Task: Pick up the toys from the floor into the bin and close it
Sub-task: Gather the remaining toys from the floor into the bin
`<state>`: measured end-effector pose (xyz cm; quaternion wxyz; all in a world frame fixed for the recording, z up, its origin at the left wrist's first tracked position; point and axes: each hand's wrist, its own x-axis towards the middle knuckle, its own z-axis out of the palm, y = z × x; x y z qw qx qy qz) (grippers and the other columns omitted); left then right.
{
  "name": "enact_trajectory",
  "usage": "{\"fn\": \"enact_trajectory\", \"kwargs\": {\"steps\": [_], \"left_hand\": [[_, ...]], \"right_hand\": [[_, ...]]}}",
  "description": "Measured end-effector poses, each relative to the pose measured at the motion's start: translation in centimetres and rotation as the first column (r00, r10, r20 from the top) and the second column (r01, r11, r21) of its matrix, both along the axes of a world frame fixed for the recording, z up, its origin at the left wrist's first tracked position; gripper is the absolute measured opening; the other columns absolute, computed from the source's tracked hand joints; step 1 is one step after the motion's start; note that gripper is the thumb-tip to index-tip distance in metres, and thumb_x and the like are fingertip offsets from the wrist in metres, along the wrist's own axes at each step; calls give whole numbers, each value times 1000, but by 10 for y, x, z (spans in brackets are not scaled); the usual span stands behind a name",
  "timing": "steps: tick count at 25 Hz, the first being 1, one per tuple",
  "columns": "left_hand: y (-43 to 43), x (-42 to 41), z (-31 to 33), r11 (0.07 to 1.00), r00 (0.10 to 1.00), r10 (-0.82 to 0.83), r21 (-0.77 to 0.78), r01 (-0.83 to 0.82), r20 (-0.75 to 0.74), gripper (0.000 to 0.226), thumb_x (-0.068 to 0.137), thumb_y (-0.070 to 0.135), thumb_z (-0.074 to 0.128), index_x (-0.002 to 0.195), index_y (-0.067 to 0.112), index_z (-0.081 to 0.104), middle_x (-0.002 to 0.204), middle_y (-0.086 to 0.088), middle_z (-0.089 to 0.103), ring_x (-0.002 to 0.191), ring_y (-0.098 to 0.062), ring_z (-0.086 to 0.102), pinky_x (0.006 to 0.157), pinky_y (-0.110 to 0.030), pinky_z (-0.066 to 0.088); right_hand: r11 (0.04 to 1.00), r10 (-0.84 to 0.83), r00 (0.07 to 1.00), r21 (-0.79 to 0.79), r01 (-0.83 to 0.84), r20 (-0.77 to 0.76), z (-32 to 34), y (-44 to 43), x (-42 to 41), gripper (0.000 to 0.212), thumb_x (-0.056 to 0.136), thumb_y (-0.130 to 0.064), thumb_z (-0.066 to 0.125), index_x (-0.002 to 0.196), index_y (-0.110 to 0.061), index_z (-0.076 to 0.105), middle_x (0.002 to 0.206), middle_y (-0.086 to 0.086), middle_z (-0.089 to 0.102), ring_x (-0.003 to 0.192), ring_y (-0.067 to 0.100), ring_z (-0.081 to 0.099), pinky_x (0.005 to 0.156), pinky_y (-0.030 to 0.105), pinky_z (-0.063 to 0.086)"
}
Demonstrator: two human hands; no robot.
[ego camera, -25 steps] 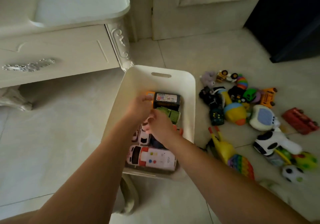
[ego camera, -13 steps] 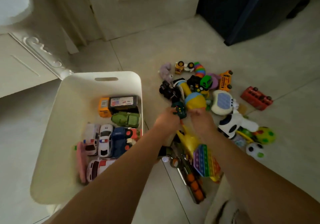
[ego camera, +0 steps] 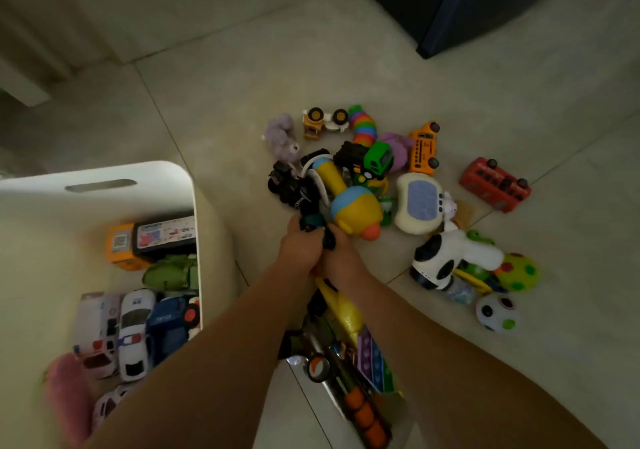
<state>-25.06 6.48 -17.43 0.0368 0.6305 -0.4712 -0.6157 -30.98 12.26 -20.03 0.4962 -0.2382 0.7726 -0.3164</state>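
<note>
Floor tiles now underlie both hands, left hand point(ego camera: 300, 248) and right hand point(ego camera: 341, 258), fingers newly closed around the dark toy car point(ego camera: 313, 221).

One white bin point(ego camera: 104, 178) is seen. Two toy buses are counted on the floor, one orange point(ego camera: 424, 147) and one red point(ego camera: 495, 185). Two balls are counted, one green with spots point(ego camera: 519, 272) and one white point(ego camera: 497, 311). One rainbow worm point(ego camera: 362, 126) is seen.
</note>
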Motion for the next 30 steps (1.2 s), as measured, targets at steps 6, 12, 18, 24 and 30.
{"fn": "enact_trajectory", "kwargs": {"steps": [6,12,18,24,30], "left_hand": [[6,1,12,975,974,222,-25,-223,-42,61,79,39,75,122,20,36,130,-16,45,104,-30,57,82,-37,53],[27,7,51,970,964,241,60,-235,-112,63,86,35,67,137,18,34,117,-9,48,97,-27,53,88,-45,52],[57,25,60,974,969,208,117,-193,-133,60,84,33,69,133,17,39,116,-10,50,98,-29,57,79,-41,54],[53,32,61,967,961,233,138,-213,-150,52,85,28,69,127,15,41,97,-5,53,78,-17,56,78,-40,55],[52,33,71,968,957,236,126,-217,-166,40,88,25,66,117,15,40,82,-2,54,74,-18,57,89,-45,52]], "right_hand": [[957,-286,958,-65,284,-21,41,8,-4,29,99,-12,38,107,-17,65,93,1,65,75,14,59,72,35,54],[713,-692,603,-244,658,-396,45,61,-64,26,95,-8,42,107,-8,65,112,14,64,102,30,57,75,31,41],[644,-463,545,156,749,-699,29,149,-118,48,88,-20,58,133,-10,45,139,20,38,124,41,40,102,48,36],[690,-429,739,339,639,-519,4,175,-125,63,85,-19,67,137,-13,32,141,19,28,119,43,45,98,46,42],[579,-699,545,81,811,-462,22,165,-78,67,81,-33,71,133,-13,34,138,22,29,116,41,48,87,43,45]]}}
